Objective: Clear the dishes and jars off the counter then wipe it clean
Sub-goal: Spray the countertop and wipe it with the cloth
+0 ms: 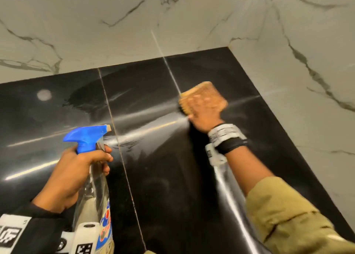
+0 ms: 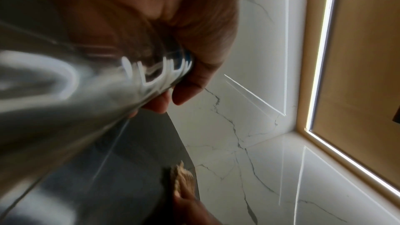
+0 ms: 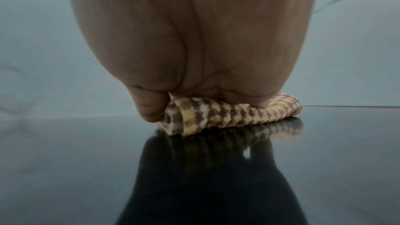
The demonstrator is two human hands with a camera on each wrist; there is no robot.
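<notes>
Wiping the black counter (image 1: 163, 177)
Right hand (image 1: 205, 117) is pressing a folded checked cloth (image 1: 201, 98), fingers flat, near the counter's back right corner; left hand (image 1: 76, 169) is gripping a spray bottle (image 1: 92, 186).

head cam looks down over the counter (image 1: 172, 177); both wrist cams sit close and low, all sharing the cloth (image 3: 227, 114).

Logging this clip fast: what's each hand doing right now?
Left hand: grips the spray bottle at its neck.
Right hand: presses the folded cloth flat onto the counter.
</notes>
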